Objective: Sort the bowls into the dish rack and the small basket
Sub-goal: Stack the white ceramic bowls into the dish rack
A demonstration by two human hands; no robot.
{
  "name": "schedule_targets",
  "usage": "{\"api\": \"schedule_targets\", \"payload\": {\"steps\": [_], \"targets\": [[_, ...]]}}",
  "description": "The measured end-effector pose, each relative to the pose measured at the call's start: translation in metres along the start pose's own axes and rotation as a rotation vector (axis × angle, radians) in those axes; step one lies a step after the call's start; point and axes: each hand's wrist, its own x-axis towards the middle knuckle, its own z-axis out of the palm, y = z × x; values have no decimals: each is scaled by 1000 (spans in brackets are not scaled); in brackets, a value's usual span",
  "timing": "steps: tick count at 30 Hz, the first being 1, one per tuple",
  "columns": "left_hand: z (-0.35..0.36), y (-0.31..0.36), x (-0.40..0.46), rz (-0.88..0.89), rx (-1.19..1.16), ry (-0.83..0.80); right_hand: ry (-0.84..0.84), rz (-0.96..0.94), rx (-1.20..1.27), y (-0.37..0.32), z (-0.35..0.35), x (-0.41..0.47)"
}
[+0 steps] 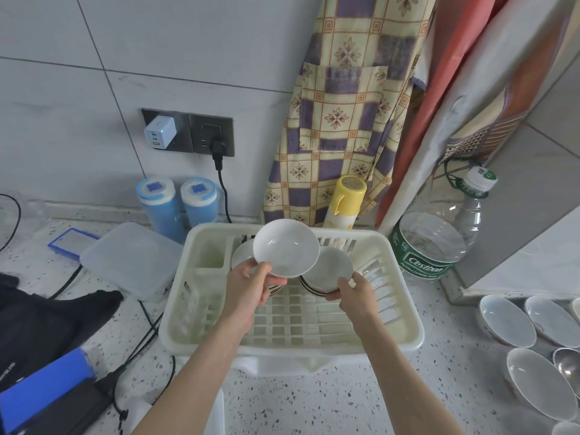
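Left hand [251, 287] pinches a white bowl [286, 248] by its rim above the rack [314, 324]; right hand [353, 291] grasps a second bowl [326, 271] standing in the rack.

Head camera looks forward and down, close over the dish rack [405, 324]; single view.

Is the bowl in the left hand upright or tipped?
Tipped. The left hand pinches the white bowl by its lower rim, its empty inside facing the camera, above the dish rack.
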Motion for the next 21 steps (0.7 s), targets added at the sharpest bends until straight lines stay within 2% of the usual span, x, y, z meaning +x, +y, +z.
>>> {"api": "schedule_targets", "payload": {"steps": [10, 15, 21], "targets": [[0, -2, 1, -7, 8, -24, -3, 38, 61, 1, 0, -1], [7, -3, -3, 37, 94, -47, 213, -127, 119, 1, -1, -5], [25, -5, -8, 79, 150, -149, 162, -246, 279, -7, -3, -15]]}}
